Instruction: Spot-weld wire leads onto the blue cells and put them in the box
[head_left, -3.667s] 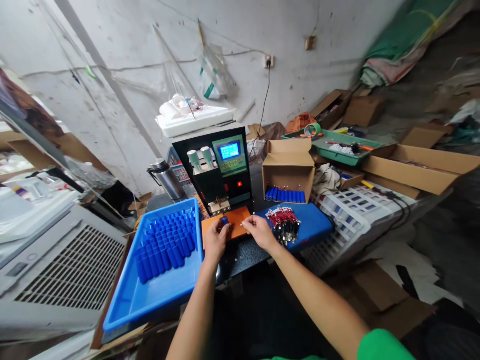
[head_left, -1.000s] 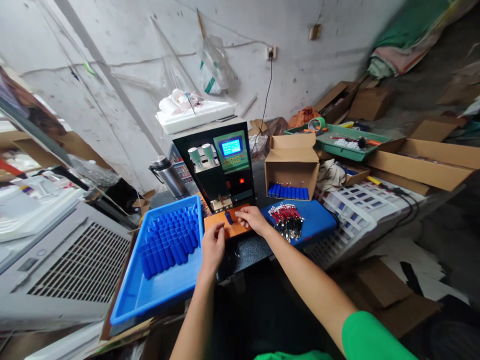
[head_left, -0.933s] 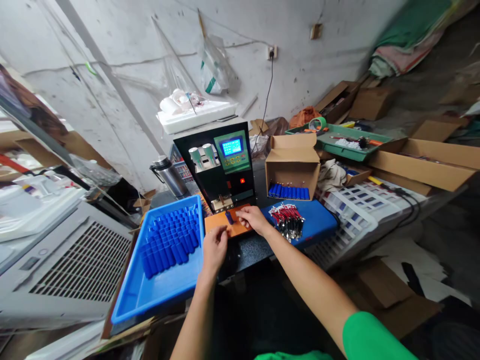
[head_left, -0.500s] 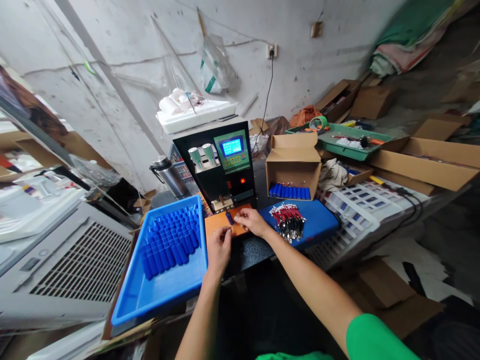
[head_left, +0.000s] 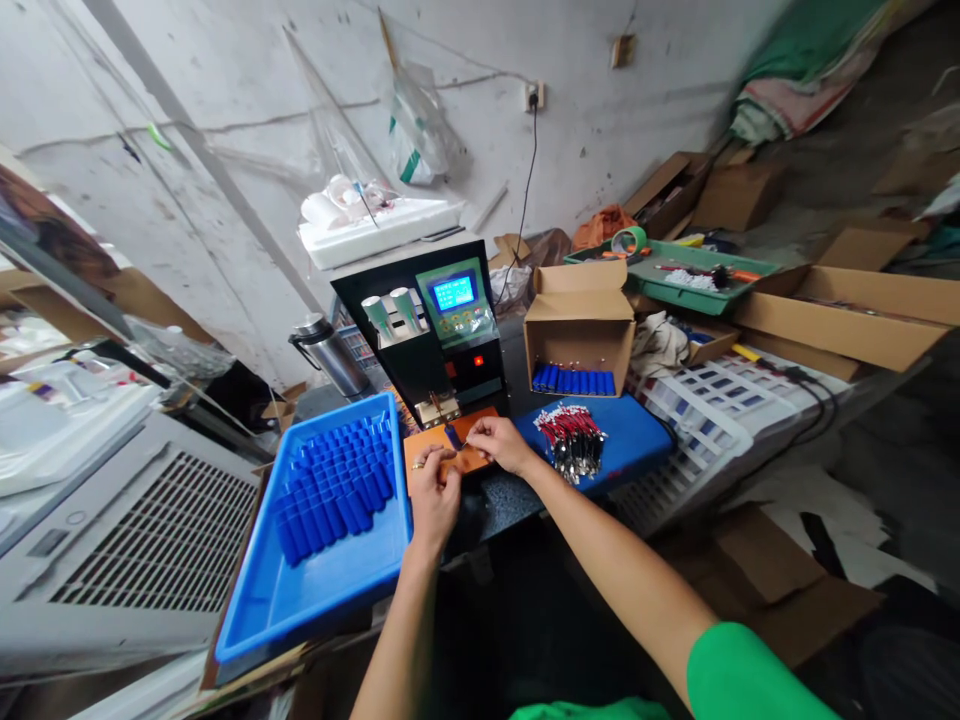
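Observation:
A small blue cell (head_left: 452,436) lies on the orange plate (head_left: 470,461) under the welding head of the black spot welder (head_left: 431,345). My right hand (head_left: 501,444) is closed in a pinch on a thin wire whose tip points at the cell. At the plate's near edge, my left hand (head_left: 433,492) rests with its fingers curled; a tiny metal piece shows at its fingertips, too small to name. Just right of my right hand, a bundle of red and black wires (head_left: 571,442) lies on a blue pad (head_left: 630,440).
A blue tray (head_left: 300,600) holding several upright blue cells (head_left: 334,487) sits to the left. An open cardboard box (head_left: 578,312) with more blue cells stands behind the pad. A steel flask (head_left: 326,352), a green tray (head_left: 675,285), cardboard boxes and a white crate surround the bench.
My left hand let go of the blue cell and drew back to the plate's near edge. My right hand moved left over the plate, closer to the cell.

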